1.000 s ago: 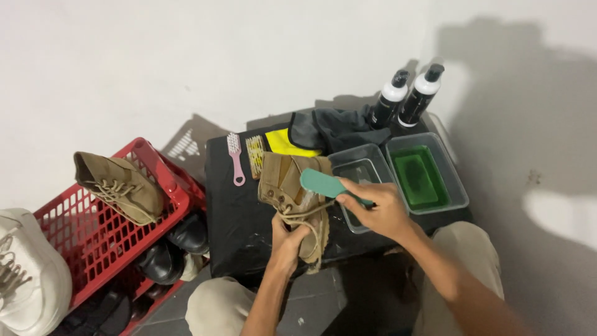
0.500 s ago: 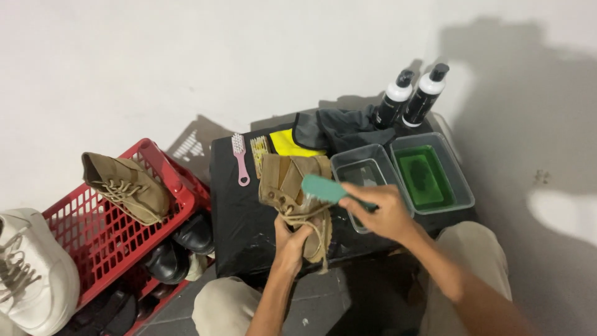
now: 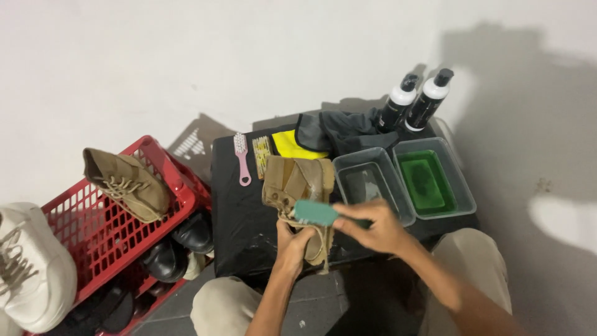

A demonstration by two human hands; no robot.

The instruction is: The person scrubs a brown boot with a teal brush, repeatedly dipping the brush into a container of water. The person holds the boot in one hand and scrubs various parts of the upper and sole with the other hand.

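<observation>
Tan boot [image 3: 297,186] in left hand [image 3: 292,244], near table [image 3: 239,230] front edge.

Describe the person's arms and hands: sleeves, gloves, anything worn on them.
Both forearms are bare as far as the view shows, with no sleeve in sight. The left hand and right hand wear no gloves. No watch, bracelet or ring shows. Light khaki trousers cover the knees below.
</observation>
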